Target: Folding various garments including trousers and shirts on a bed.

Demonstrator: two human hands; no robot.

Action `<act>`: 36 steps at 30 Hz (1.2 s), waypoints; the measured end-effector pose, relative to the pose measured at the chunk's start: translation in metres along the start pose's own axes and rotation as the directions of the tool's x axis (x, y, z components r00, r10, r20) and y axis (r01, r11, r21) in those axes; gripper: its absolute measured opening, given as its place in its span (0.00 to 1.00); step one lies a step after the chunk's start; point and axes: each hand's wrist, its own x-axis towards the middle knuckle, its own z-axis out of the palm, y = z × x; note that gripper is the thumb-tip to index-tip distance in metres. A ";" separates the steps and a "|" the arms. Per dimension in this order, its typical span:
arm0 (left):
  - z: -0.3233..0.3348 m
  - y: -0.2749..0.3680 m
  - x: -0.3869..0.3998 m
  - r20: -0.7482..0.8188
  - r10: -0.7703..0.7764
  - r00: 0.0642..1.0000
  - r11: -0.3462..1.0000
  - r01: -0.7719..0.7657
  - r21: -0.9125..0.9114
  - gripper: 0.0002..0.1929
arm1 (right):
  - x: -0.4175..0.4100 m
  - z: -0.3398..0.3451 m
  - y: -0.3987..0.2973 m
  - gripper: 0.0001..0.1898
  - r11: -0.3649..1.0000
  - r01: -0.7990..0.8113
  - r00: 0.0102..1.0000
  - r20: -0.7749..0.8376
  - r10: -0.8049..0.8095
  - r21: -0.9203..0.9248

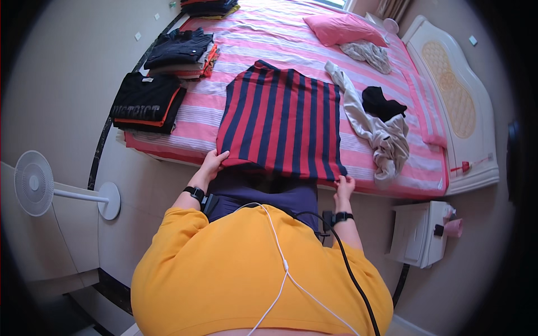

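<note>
A red and navy striped garment point(283, 124) lies spread on the bed, its near edge reaching over the bed's front side. My left hand point(215, 161) grips its near left corner, thumb on top. At the near right corner, my right hand point(344, 185) pinches the cloth between thumb and fingers. To the left of the garment lies a folded black T-shirt point(145, 101) with lettering, on top of a stack with an orange piece in it. Right of it are a crumpled light grey garment point(359, 122) and a small black cloth point(381, 103).
The bed point(201, 103) has a pink striped sheet. Behind are more folded clothes point(180, 48), a pink pillow point(342, 29) and a crumpled grey cloth point(370, 55). A white fan point(34, 183) stands left, a white nightstand point(420, 233) right. Cables hang over my yellow shirt.
</note>
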 end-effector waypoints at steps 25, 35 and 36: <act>0.057 0.013 0.156 0.218 0.557 0.801 -0.193 -0.130 0.973 0.30 | 0.186 0.342 -0.069 0.11 0.225 0.929 0.363 0.848 -0.386 -0.295; 0.067 0.017 0.170 0.292 0.598 0.746 -0.097 -0.294 0.951 0.29 | 0.320 0.494 -0.017 0.13 0.384 0.684 0.674 0.739 -0.008 -0.620; 0.056 0.015 0.166 0.263 0.591 0.763 -0.094 -0.258 0.961 0.29 | 0.293 0.508 -0.006 0.12 0.277 0.737 0.626 0.777 0.064 -0.616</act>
